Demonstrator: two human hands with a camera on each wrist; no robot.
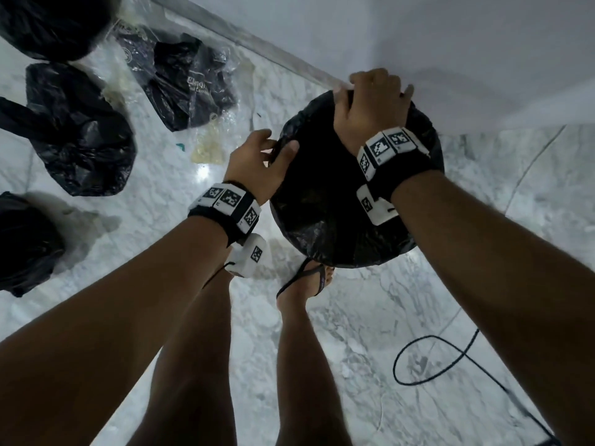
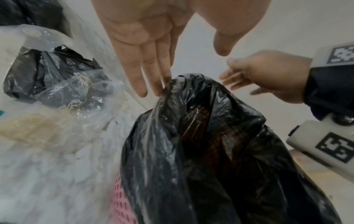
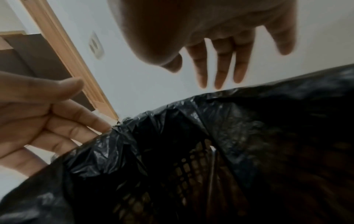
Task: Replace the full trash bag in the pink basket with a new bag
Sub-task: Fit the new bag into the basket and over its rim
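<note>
A black trash bag (image 1: 322, 204) lines the basket beside the wall, with its edge folded over the rim. Only a strip of the pink basket (image 2: 120, 204) shows below the bag; its mesh shows faintly through the plastic (image 3: 191, 163). My left hand (image 1: 273, 146) is at the left side of the rim, fingers (image 2: 153, 84) straight and touching the crumpled bag edge (image 2: 176, 81), thumb apart. My right hand (image 1: 373, 91) lies over the far side of the rim by the wall, fingers (image 3: 220, 72) extended just above the plastic. Neither hand grips anything.
Several filled black bags (image 1: 80, 133) and a clear plastic bag (image 1: 180, 78) lie on the marble floor to the left. A black cable (image 1: 434, 358) loops on the floor at the right. My sandalled foot (image 1: 309, 281) stands just in front of the basket. The white wall (image 1: 450, 43) is close behind.
</note>
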